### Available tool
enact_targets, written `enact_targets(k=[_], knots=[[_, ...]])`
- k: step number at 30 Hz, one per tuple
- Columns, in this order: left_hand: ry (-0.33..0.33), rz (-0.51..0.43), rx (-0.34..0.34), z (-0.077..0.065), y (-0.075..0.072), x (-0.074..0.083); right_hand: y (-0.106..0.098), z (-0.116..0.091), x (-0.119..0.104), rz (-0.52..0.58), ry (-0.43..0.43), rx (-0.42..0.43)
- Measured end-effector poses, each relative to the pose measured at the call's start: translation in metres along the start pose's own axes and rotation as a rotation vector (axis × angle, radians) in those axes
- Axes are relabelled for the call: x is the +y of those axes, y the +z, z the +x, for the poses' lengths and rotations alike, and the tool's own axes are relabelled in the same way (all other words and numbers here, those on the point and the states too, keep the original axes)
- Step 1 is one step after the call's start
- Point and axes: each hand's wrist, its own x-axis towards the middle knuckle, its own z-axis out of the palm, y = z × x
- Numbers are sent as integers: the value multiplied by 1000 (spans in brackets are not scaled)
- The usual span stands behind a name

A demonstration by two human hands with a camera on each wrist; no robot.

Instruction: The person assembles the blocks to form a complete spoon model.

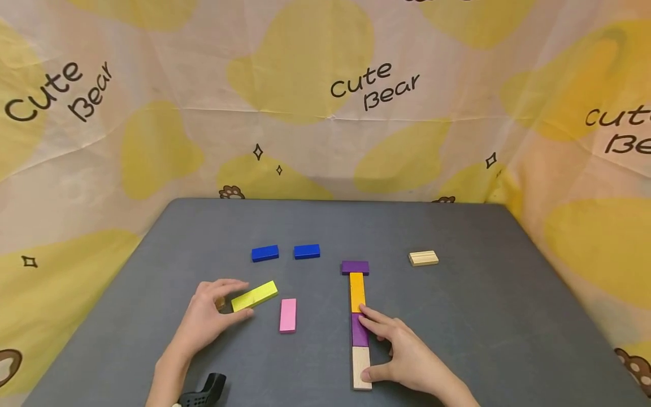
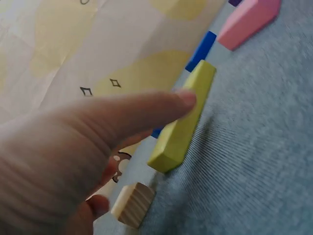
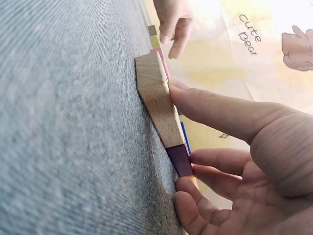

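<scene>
My left hand [image 1: 205, 311] is spread around a yellow-green block [image 1: 255, 295], with thumb and fingers on either side; a gap shows in the head view. Part of a small wooden block [image 2: 133, 204] peeks out beside that hand. My right hand [image 1: 407, 353] rests on a straight row of blocks lying flat. Its thumb touches the pale wooden block [image 1: 361, 367] at the near end, and its fingertips lie by the purple block [image 1: 360, 330] and the orange block [image 1: 357, 291]. Across the far end sits another purple block [image 1: 355, 268].
A pink block [image 1: 287, 315] lies between the yellow-green block and the row. Farther back are two blue blocks [image 1: 265, 253] and a ridged wooden piece [image 1: 424, 258] to the right. All lie on a grey table [image 1: 483, 294] with a patterned cloth [image 1: 305, 85] behind.
</scene>
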Motion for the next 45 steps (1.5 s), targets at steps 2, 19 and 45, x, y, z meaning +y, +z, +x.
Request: enact_targets(k=[2, 19, 45], knots=[[16, 31, -2, 0, 0, -3, 0, 0, 0, 3, -1, -2], [-67, 110, -23, 4, -2, -2, 1, 5, 6, 11, -8, -9], [11, 106, 159, 1, 4, 0, 1, 2, 10, 32, -4, -6]])
